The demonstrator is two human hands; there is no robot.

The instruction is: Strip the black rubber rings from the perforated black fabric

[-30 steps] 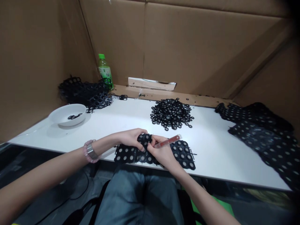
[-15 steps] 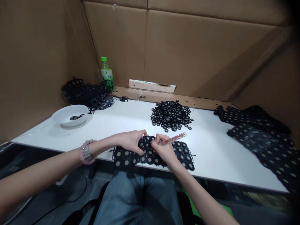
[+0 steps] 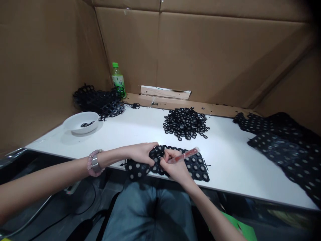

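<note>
My left hand (image 3: 141, 153) pinches the near edge of a black mesh sheet of rubber rings with grey centres (image 3: 198, 169), which lies on the white table and bunches up between my hands. My right hand (image 3: 175, 165) holds a slim red translucent tool (image 3: 185, 155), pen-like, its tip hidden in my fingers. Those fingers also press on the raised fold of the sheet. A beaded bracelet with a metal watch-like band (image 3: 95, 164) circles my left wrist.
A heap of loose black rings (image 3: 185, 124) lies mid-table. Behind it on the left are a white bowl with a few rings (image 3: 81, 122), a tangled black mesh pile (image 3: 99, 102) and a green-capped bottle (image 3: 117, 80). Large mesh sheets (image 3: 281, 147) lie right. Cardboard walls surround the white table (image 3: 233, 174).
The whole scene has shifted slightly in view as my head moved. My hands stay on the fold of the sheet, and the red tool remains in my right hand.
</note>
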